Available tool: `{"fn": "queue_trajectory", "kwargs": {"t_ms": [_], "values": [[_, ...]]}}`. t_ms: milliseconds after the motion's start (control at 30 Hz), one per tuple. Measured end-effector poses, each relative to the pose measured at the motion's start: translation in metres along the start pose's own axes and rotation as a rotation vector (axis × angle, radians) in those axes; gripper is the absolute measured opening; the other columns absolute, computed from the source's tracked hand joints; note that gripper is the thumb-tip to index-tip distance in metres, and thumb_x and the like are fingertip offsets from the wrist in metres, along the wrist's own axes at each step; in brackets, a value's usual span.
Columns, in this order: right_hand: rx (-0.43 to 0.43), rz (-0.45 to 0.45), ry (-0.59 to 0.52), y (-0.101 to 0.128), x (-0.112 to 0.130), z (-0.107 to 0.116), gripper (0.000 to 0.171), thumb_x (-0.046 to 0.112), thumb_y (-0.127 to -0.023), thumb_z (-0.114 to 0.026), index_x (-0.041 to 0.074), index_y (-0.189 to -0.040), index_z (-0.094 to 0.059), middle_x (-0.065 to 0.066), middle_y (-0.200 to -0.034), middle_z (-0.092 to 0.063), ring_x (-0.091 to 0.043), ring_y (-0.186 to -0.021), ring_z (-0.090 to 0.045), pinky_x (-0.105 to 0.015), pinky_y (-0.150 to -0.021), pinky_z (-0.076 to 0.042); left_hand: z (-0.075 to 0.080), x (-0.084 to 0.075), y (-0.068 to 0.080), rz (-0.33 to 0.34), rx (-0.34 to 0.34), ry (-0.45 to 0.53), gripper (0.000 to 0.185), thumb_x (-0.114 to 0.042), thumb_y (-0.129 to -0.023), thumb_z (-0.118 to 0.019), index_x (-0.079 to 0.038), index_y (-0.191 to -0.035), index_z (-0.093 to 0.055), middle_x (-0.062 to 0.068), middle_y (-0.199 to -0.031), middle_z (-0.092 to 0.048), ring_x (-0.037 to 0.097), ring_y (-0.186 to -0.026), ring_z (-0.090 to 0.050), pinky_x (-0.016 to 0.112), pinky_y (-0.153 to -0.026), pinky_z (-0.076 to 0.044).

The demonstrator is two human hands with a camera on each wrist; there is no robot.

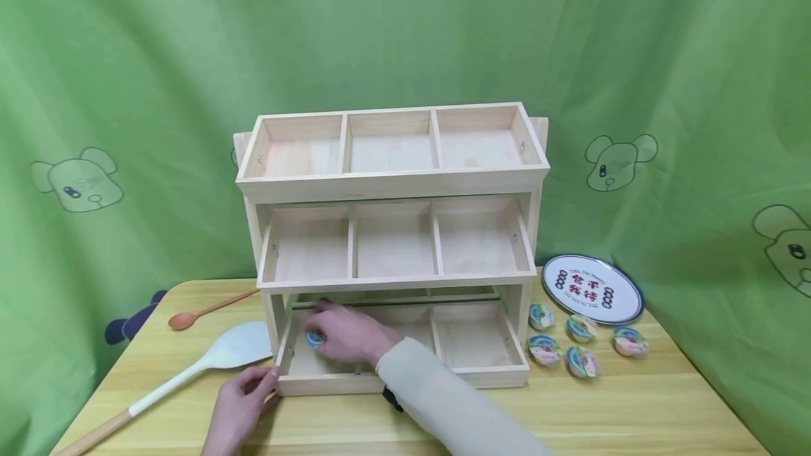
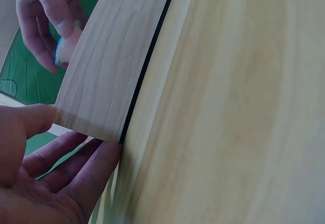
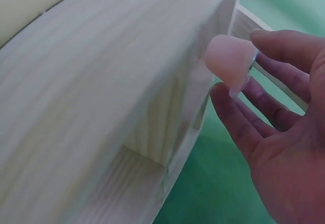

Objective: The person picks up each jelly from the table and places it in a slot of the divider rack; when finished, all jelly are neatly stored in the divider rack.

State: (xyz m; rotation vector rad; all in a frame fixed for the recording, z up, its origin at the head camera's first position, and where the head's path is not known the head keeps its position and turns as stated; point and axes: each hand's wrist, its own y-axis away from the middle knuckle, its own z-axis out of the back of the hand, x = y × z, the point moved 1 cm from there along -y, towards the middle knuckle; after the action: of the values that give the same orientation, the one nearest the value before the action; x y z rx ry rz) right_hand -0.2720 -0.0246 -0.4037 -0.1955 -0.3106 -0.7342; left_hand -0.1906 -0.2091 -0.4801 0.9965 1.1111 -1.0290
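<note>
My right hand (image 1: 351,333) reaches into the left compartment of the bottom tray (image 1: 443,377) on a three-tier wooden shelf (image 1: 393,188). Its thumb and fingertips pinch a small jelly cup (image 3: 229,60) with a pale pink body; the blue lid faces the left in the head view. My left hand (image 1: 241,403) is at the front left corner of that tray. In the left wrist view, the left thumb (image 2: 38,118) and fingers hold the end of the tray's front board (image 2: 109,61), with the other hand and the cup just behind it.
Several jelly cups (image 1: 581,361) stand right of the shelf, before an oval plate (image 1: 592,312) with red lettering. On the left lie a white spatula (image 1: 237,347) with a wooden handle and an orange spoon (image 1: 184,320). A green curtain (image 1: 393,27) hangs behind.
</note>
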Motion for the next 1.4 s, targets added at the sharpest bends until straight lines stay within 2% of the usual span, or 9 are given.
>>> {"fn": "queue_trajectory", "kwargs": {"t_ms": [100, 333, 467, 600, 700, 900, 1133, 1400], "values": [[0.008, -0.007, 0.024, -0.006, 0.000, -0.006, 0.039, 0.018, -0.080, -0.064, 0.022, -0.118, -0.058, 0.006, -0.118, -0.050, -0.004, -0.086, -0.048, -0.013, -0.069, -0.045, -0.001, 0.001, 0.000, 0.008, 0.003, 0.007, 0.034, -0.017, -0.087, -0.060, 0.011, -0.105, -0.056, 0.018, -0.102, -0.056, 0.023, -0.093, -0.056, 0.028, -0.078, -0.053], [0.038, -0.058, 0.003, -0.021, 0.001, -0.012, 0.041, 0.010, -0.079, -0.061, 0.024, -0.117, -0.058, 0.009, -0.109, -0.053, -0.004, -0.059, -0.044, -0.014, -0.045, -0.041, -0.001, 0.001, 0.000, 0.019, 0.022, 0.008, 0.034, -0.018, -0.087, -0.059, 0.010, -0.106, -0.056, 0.019, -0.104, -0.055, 0.024, -0.094, -0.056, 0.028, -0.079, -0.053], [0.017, -0.067, 0.002, -0.032, 0.004, -0.013, 0.032, 0.009, -0.081, -0.059, 0.025, -0.109, -0.062, 0.011, -0.101, -0.055, -0.004, -0.059, -0.044, -0.013, -0.050, -0.041, 0.002, -0.001, -0.001, 0.022, 0.020, 0.014, 0.033, -0.017, -0.088, -0.059, 0.009, -0.107, -0.056, 0.018, -0.105, -0.054, 0.023, -0.095, -0.056, 0.028, -0.080, -0.052], [0.024, -0.116, -0.014, -0.038, 0.005, -0.017, 0.028, 0.011, -0.080, -0.062, 0.026, -0.104, -0.063, 0.013, -0.090, -0.055, -0.003, -0.062, -0.046, -0.012, -0.055, -0.041, 0.003, -0.002, 0.000, 0.020, 0.036, 0.003, 0.034, -0.017, -0.088, -0.059, 0.010, -0.108, -0.055, 0.018, -0.103, -0.055, 0.025, -0.095, -0.056, 0.028, -0.081, -0.052], [0.029, -0.135, -0.021, -0.042, 0.005, -0.021, 0.025, 0.011, -0.079, -0.063, 0.025, -0.100, -0.064, 0.014, -0.083, -0.055, -0.003, -0.062, -0.047, -0.012, -0.055, -0.042, 0.003, -0.002, 0.000, 0.017, 0.034, -0.006, 0.034, -0.017, -0.088, -0.059, 0.009, -0.108, -0.055, 0.019, -0.103, -0.056, 0.026, -0.095, -0.057, 0.029, -0.080, -0.053], [0.029, -0.161, 0.038, -0.047, 0.006, -0.028, 0.025, 0.012, -0.076, -0.066, 0.025, -0.097, -0.064, 0.013, -0.074, -0.051, -0.004, -0.061, -0.046, -0.014, -0.051, -0.041, 0.002, -0.002, 0.000, -0.002, 0.029, -0.006, 0.034, -0.015, -0.087, -0.059, 0.009, -0.110, -0.052, 0.020, -0.103, -0.058, 0.027, -0.095, -0.057, 0.029, -0.079, -0.053], [0.010, -0.192, 0.058, -0.048, 0.008, -0.031, 0.023, 0.014, -0.076, -0.067, 0.028, -0.094, -0.065, 0.014, -0.075, -0.052, -0.003, -0.062, -0.046, -0.015, -0.052, -0.041, 0.002, -0.001, 0.000, -0.010, 0.023, -0.008, 0.034, -0.015, -0.087, -0.060, 0.009, -0.109, -0.053, 0.020, -0.101, -0.058, 0.027, -0.094, -0.057, 0.029, -0.078, -0.054], [0.013, -0.187, 0.052, -0.047, 0.006, -0.032, 0.025, 0.013, -0.075, -0.067, 0.028, -0.094, -0.065, 0.014, -0.083, -0.055, -0.002, -0.064, -0.046, -0.013, -0.054, -0.042, 0.002, 0.000, 0.000, -0.014, 0.029, -0.017, 0.035, -0.016, -0.087, -0.060, 0.010, -0.109, -0.052, 0.019, -0.101, -0.058, 0.027, -0.093, -0.058, 0.029, -0.078, -0.054]]}}
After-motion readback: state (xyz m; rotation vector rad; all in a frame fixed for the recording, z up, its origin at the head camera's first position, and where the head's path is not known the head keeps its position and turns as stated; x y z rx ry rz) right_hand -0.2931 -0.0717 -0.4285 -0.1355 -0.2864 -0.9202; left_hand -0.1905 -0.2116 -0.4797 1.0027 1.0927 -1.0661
